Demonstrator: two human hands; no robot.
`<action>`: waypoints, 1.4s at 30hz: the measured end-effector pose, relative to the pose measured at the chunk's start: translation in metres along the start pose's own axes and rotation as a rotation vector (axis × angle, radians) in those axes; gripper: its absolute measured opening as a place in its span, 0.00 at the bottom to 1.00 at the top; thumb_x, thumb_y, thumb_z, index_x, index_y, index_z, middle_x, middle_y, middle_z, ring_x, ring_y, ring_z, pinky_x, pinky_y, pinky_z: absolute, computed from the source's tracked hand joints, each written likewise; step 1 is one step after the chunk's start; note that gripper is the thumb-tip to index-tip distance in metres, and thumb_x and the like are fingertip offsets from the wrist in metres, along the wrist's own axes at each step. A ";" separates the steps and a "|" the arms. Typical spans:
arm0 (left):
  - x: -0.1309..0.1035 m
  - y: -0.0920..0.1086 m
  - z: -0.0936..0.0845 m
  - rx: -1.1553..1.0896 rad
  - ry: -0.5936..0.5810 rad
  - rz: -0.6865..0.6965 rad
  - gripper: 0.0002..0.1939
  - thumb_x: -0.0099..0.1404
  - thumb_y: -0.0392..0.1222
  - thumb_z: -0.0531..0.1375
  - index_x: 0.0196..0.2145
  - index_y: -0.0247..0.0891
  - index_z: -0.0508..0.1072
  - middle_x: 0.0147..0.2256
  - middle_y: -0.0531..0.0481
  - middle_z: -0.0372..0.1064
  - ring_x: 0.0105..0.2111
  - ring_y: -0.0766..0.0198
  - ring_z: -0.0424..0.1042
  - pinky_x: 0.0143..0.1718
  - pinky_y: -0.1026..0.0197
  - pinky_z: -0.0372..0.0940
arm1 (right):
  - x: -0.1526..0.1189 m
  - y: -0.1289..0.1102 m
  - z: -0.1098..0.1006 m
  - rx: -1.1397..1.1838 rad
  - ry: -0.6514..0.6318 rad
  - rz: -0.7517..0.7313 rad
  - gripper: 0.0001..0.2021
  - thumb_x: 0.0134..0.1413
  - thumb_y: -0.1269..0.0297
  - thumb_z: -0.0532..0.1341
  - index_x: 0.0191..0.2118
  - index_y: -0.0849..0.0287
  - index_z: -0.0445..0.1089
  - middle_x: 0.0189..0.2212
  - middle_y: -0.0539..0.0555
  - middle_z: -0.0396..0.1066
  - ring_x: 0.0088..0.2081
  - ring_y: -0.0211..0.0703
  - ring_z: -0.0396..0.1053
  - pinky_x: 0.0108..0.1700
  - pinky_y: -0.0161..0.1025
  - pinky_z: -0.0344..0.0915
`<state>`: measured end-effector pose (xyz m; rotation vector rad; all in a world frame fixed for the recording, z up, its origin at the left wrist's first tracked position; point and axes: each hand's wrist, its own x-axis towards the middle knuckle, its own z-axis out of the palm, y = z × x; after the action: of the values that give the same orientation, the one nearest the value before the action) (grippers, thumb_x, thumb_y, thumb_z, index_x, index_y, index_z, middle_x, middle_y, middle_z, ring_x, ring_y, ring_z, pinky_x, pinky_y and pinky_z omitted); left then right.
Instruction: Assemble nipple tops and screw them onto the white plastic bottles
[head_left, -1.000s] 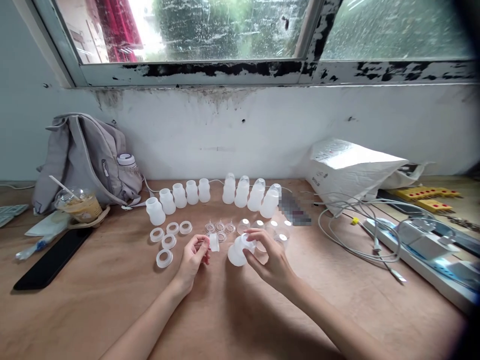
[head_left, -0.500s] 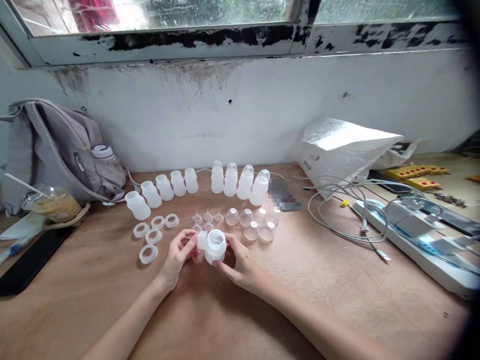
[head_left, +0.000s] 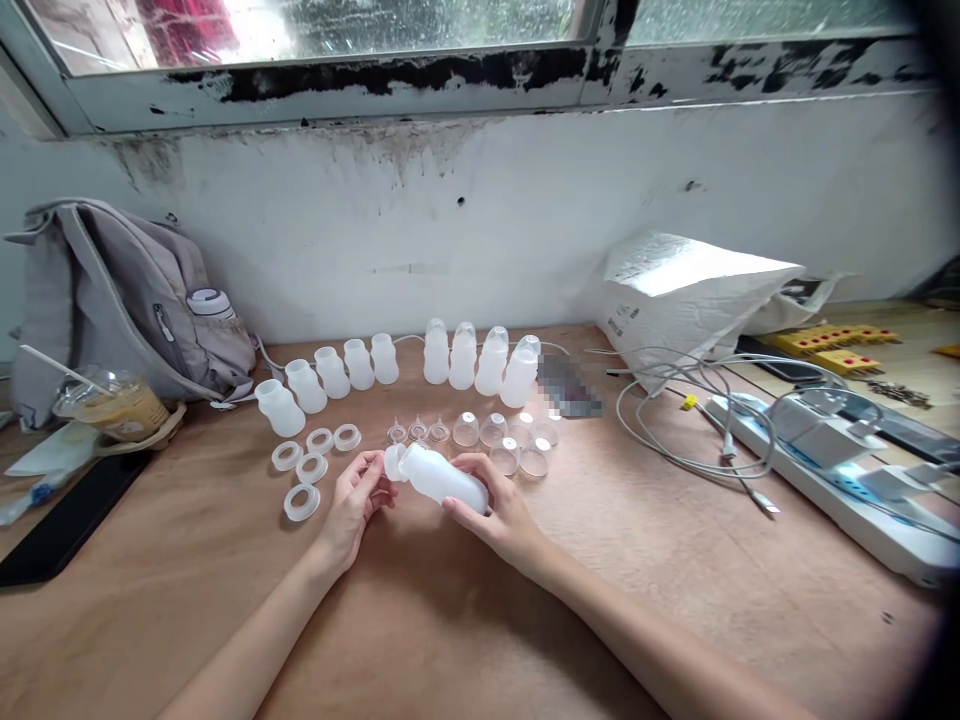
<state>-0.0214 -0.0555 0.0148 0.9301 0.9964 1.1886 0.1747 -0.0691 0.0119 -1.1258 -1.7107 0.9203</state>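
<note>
The right hand [head_left: 508, 512] grips a tilted bottle [head_left: 444, 478], mouth toward the left hand [head_left: 351, 505], which pinches a whitish ring [head_left: 393, 463] by that mouth; I can't quite tell if they touch.

Head-worn view, forward and down

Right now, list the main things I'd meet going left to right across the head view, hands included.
Drink cup with a straw → loose white rings → left hand → small white piece it pinches → tilted white bottle → right hand gripping that bottle → power strip.
</note>
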 end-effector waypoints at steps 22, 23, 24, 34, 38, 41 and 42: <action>-0.006 -0.001 0.003 0.121 -0.056 0.009 0.12 0.58 0.49 0.58 0.30 0.36 0.65 0.23 0.55 0.61 0.22 0.72 0.60 0.24 0.69 0.60 | 0.004 -0.002 -0.017 -0.098 0.004 -0.209 0.15 0.47 0.65 0.61 0.43 0.55 0.65 0.39 0.54 0.65 0.42 0.46 0.64 0.41 0.40 0.62; -0.006 -0.001 0.003 0.126 -0.056 0.010 0.12 0.58 0.49 0.58 0.31 0.36 0.65 0.23 0.55 0.61 0.22 0.72 0.60 0.24 0.69 0.60 | 0.004 -0.002 -0.017 -0.097 0.005 -0.200 0.15 0.47 0.65 0.62 0.43 0.55 0.65 0.39 0.54 0.65 0.41 0.46 0.64 0.40 0.40 0.62; -0.006 0.000 0.003 0.132 -0.055 0.010 0.12 0.58 0.49 0.58 0.31 0.36 0.65 0.23 0.55 0.61 0.22 0.72 0.60 0.24 0.69 0.60 | 0.004 -0.002 -0.017 -0.096 0.005 -0.193 0.14 0.47 0.65 0.62 0.43 0.55 0.65 0.39 0.54 0.66 0.41 0.46 0.65 0.40 0.40 0.62; -0.005 0.001 0.003 0.144 -0.054 0.000 0.13 0.59 0.50 0.57 0.28 0.35 0.64 0.22 0.56 0.60 0.21 0.73 0.60 0.24 0.69 0.60 | 0.003 -0.003 -0.018 -0.132 0.001 -0.301 0.17 0.46 0.70 0.61 0.45 0.55 0.65 0.41 0.55 0.62 0.43 0.46 0.64 0.44 0.41 0.62; -0.005 0.000 0.004 0.150 -0.052 -0.020 0.15 0.59 0.51 0.56 0.26 0.36 0.61 0.21 0.57 0.58 0.20 0.73 0.59 0.23 0.69 0.59 | 0.001 -0.002 -0.017 -0.174 0.002 -0.354 0.19 0.46 0.71 0.61 0.46 0.56 0.64 0.42 0.56 0.61 0.44 0.46 0.64 0.44 0.42 0.62; -0.005 -0.002 0.004 0.196 -0.039 -0.017 0.17 0.59 0.53 0.54 0.23 0.37 0.59 0.18 0.58 0.56 0.17 0.73 0.56 0.19 0.70 0.56 | -0.001 -0.002 -0.016 -0.197 0.006 -0.397 0.19 0.46 0.71 0.60 0.47 0.55 0.64 0.42 0.57 0.61 0.44 0.46 0.63 0.44 0.42 0.63; -0.005 -0.003 0.003 0.219 -0.036 -0.012 0.18 0.60 0.54 0.53 0.22 0.37 0.59 0.16 0.59 0.55 0.16 0.73 0.55 0.19 0.70 0.55 | -0.001 -0.003 -0.015 -0.202 0.004 -0.410 0.18 0.47 0.71 0.60 0.47 0.55 0.64 0.42 0.57 0.61 0.44 0.46 0.63 0.44 0.42 0.63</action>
<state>-0.0176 -0.0606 0.0134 1.1120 1.1167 1.0636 0.1883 -0.0693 0.0193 -0.8513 -1.9665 0.4994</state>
